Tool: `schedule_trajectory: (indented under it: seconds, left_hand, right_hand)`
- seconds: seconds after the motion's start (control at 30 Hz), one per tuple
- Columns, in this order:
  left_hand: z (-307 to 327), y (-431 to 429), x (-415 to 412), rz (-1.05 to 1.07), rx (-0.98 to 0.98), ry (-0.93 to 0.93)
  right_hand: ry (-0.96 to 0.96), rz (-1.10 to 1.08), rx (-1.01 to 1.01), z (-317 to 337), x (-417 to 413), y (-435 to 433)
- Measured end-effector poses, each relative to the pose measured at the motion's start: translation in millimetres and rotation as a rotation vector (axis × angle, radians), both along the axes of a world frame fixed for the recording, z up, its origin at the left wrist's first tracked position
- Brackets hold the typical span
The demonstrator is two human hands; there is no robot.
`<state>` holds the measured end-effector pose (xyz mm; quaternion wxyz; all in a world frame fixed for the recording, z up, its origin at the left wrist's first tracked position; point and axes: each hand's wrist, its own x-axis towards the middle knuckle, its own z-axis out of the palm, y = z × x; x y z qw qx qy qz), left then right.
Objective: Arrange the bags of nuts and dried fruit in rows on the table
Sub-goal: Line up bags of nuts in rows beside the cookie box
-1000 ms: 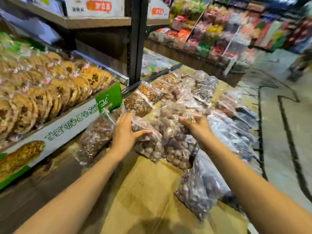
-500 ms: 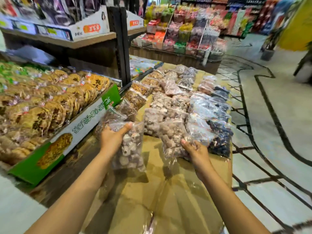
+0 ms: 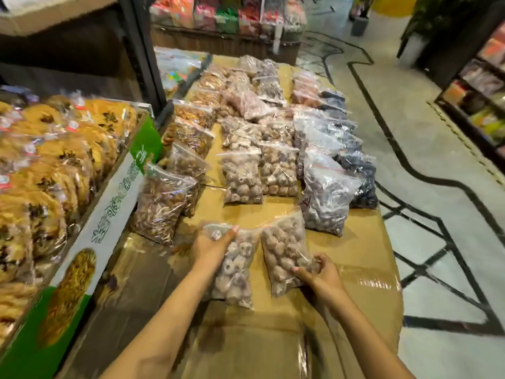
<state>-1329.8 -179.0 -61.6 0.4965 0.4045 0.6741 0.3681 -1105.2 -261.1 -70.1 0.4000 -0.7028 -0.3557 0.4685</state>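
Clear zip bags of nuts and dried fruit lie in rows on the cardboard-covered table (image 3: 363,258). My left hand (image 3: 211,246) grips a bag of pale ring-shaped dried fruit (image 3: 236,272) by its upper left part, near the table's front. Beside it, my right hand (image 3: 318,272) pinches the lower right edge of a bag of brown round nuts (image 3: 284,247). Both bags lie side by side at the near end of the middle rows. Just beyond them lie two more bags of round nuts (image 3: 241,177), with a bag of dark nuts (image 3: 326,198) to the right.
A green and white carton of wrapped flat cakes (image 3: 82,212) borders the table on the left. A black shelf post (image 3: 142,50) rises behind it. The table's right edge drops to a tiled aisle (image 3: 442,187). More snack displays (image 3: 226,15) stand at the far end.
Both hands have pulled their bags back toward me and lowered them side by side onto the cardboard at the near end of the rows. The camera now looks further down.
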Motion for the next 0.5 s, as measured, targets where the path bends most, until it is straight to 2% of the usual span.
schedule_trajectory:
  seconds: [0.13, 0.3, 0.5]
  left_hand:
    - [-11.5, -13.5, 3.0, -0.248, -0.011, 0.007]
    - [-14.9, -15.4, -1.0, -0.201, 0.122, -0.002]
    - [0.4, 12.0, -3.6, -0.080, 0.176, -0.094]
  right_hand:
    - [-0.011, -0.064, -0.121, 10.6, -5.0, 10.8]
    - [-0.160, -0.097, -0.226, 12.8, -13.2, 27.0]
    - [0.130, -0.168, -0.119, 22.4, -16.8, 36.5]
